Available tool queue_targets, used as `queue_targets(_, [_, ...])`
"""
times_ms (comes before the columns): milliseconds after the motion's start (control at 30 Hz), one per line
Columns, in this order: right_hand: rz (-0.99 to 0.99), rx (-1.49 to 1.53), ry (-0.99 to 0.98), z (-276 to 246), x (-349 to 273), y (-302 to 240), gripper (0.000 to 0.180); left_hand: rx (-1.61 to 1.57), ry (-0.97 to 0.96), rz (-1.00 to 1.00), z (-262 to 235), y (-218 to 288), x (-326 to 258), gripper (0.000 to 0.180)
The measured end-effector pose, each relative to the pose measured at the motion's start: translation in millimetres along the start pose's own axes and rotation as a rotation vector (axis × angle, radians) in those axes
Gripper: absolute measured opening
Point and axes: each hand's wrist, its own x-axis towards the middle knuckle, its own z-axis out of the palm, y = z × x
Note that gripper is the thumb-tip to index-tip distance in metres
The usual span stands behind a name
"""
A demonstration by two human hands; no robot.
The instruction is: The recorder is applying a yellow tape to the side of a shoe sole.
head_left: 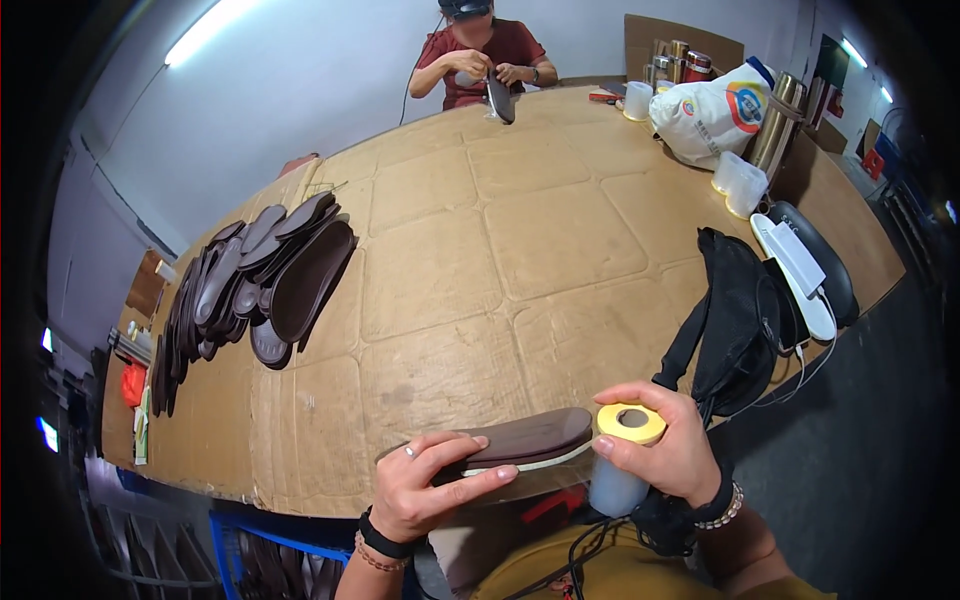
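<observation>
Near the table's front edge, my left hand (pixel 408 487) is closed around a brown shoe sole (pixel 535 437), its fingers across the top. A pale strip runs along the sole's near side. My right hand (pixel 675 447) grips a roll of tape or film (pixel 617 485) with a yellow end, a hole in its middle and translucent sides. The roll stands upright, close against the sole's right end; whether they touch I cannot tell. My right palm hides part of the roll.
Brown soles (pixel 262 270) lie heaped on the cardboard-covered table (pixel 430 290) at left. At right are a black waist bag (pixel 735 340), a white device with cables (pixel 797 257), translucent rolls (pixel 740 187), a white bag (pixel 712 112) and a metal flask (pixel 777 125). Across sits a person (pixel 480 60) holding a sole.
</observation>
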Motion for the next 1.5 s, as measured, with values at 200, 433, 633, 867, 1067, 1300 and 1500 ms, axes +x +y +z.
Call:
queue_targets(200, [0.013, 0.032, -0.001, -1.9, 1.7, 4.4, 0.045, -0.047, 0.019, 0.004, 1.5, -0.1, 4.5, 0.049])
queue_targets(433, [-0.015, 0.187, -0.025, 0.4, 5.1, 2.7, 0.049, -0.111, 0.063, -0.008, 4.3, 0.3, 4.3, 0.047])
queue_targets(633, [-0.024, 0.287, -0.122, 1.2, 15.1, 2.3, 0.045, -0.179, 0.088, -0.003, 0.5, -1.7, 8.0, 0.048])
queue_targets(867, [0.032, 0.349, -0.115, 1.1, 22.7, 4.1, 0.033, -0.161, 0.029, -0.083, -3.5, 0.8, 8.5, 0.060])
queue_targets(1067, [0.080, 0.534, -0.086, 2.5, 23.5, 7.8, 0.033, -0.463, -0.030, -0.306, -13.2, -6.0, 17.3, 0.072])
queue_targets(1300, [0.108, 0.593, -0.081, 2.9, 24.1, 8.8, 0.036, -0.572, -0.177, -0.289, -21.3, -15.1, 26.4, 0.054])
queue_targets(1500, [0.108, 0.580, -0.070, 3.5, 25.3, 7.8, 0.036, -0.674, -0.188, -0.411, -19.4, -17.2, 30.0, 0.038])
